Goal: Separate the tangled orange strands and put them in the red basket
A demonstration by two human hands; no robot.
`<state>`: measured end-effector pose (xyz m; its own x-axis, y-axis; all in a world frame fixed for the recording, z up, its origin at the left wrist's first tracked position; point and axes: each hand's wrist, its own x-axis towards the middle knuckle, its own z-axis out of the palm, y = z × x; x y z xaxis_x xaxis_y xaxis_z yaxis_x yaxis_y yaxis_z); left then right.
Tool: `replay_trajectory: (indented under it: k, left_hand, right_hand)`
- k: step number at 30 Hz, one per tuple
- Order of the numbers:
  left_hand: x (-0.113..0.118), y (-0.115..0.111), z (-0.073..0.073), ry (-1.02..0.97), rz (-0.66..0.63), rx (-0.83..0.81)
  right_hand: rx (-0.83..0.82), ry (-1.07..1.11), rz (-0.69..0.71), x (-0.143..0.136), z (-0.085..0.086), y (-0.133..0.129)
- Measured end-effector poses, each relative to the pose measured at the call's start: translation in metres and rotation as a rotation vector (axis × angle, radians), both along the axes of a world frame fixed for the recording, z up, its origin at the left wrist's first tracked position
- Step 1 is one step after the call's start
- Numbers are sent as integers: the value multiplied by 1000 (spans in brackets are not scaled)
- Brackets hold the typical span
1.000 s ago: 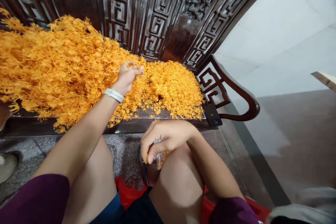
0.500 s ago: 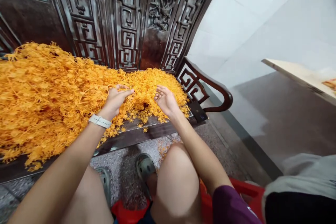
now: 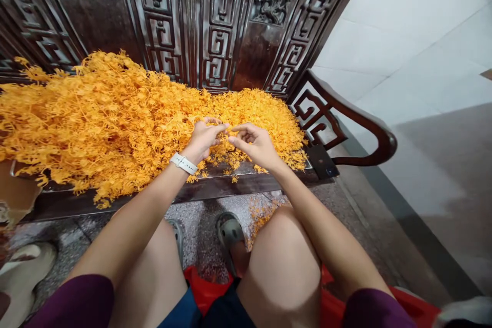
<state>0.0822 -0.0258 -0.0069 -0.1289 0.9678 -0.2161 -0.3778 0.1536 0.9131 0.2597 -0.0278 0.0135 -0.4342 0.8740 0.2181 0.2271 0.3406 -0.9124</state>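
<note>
A long heap of orange plastic-looking flower pieces [image 3: 115, 123] covers the seat of a dark carved wooden bench [image 3: 215, 188]. Over the front of the heap, my left hand [image 3: 206, 137], with a pale watch [image 3: 183, 163] at the wrist, has thumb and fingers pinched toward my right hand. My right hand [image 3: 255, 144] faces it, fingers curled and thumb pointing left. The fingertips of both hands nearly meet; anything small between them is too fine to make out against the orange.
A curved armrest [image 3: 378, 138] rises at the bench's right end, with a dark phone-like object [image 3: 322, 162] beside it. A cardboard box [image 3: 17, 192] stands at left. Orange bits [image 3: 263, 218] lie on the floor near my knees. Another person's shoe [image 3: 26, 282] shows at lower left.
The view has swung left. My hands, apart before, have come close together, and my right hand's spread fingers have curled in. The cardboard box and the shoe at left have come into view.
</note>
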Motion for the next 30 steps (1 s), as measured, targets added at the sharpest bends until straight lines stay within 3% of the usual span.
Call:
replay_trajectory:
  k: [4, 7, 10, 13, 16, 19, 21, 24, 28, 30]
  left_hand:
    - [-1, -4, 5, -195, -102, 12]
    - [-6, -7, 12, -327, -222, 3]
    - [-11, -9, 18, -365, -262, -2]
    - [-12, -8, 19, -316, -190, 16]
    - [-12, -7, 14, -198, -130, 84]
    - [-11, -5, 9, -152, -167, 169]
    - [-9, -5, 7, -145, -188, 212]
    - [-5, -5, 7, -73, -151, 261]
    - [-1, -8, 5, -12, -102, 296]
    - [-2, -6, -1, -11, 42, 248]
  right_hand:
    - [142, -153, -29, -13, -5, -4]
    - [136, -95, -120, -15, -11, 4]
    - [112, 5, -125, -13, -13, 12]
    - [75, 116, -100, -11, -11, 16]
    - [-118, 253, -22, -9, -7, 14]
    - [-341, 421, 50, -7, -2, 10]
    - [-393, 474, 62, -6, -1, 9]
    - [-371, 411, 88, -4, -2, 11]
    - [-168, 177, 109, -3, 0, 3]
    - [-67, 40, 230, -3, 4, -4]
